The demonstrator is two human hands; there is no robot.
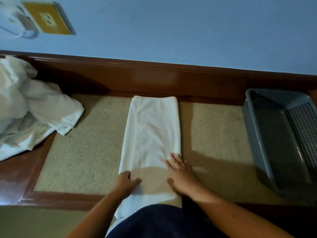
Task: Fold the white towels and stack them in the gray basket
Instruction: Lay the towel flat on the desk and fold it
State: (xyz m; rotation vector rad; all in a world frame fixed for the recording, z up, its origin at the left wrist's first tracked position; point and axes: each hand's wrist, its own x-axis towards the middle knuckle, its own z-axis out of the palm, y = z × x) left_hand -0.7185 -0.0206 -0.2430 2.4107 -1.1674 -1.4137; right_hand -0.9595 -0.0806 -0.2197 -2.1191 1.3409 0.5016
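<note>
The left hand [126, 182] is at the near left edge of the towel [152, 127]. Its fingers are curled over that edge and its thumb lies on top, so it holds the towel there. The left arm comes up from the bottom and leans to the right.

The right hand [180, 174] lies flat on the towel near its right edge. Its fingers are straight and spread out, pointing away from the person. The thumb sticks out to the left. It holds nothing; it just presses down. A ring [174, 167] is on one finger. The right arm comes in from the bottom right.

The towel is white and folded into a long strip. It lies on the tan rug [85, 152], between the two hands, and runs from the person's lap out to the brown wood board [154, 78] by the blue wall [171, 31].

A messy pile [25, 109] of white towels sits at the far left, partly on the rug. The gray basket [252, 134] sits at the right, well apart from the towel. Its walls are full of little holes.

A yellow plug plate [47, 18] is on the wall at the top left.
</note>
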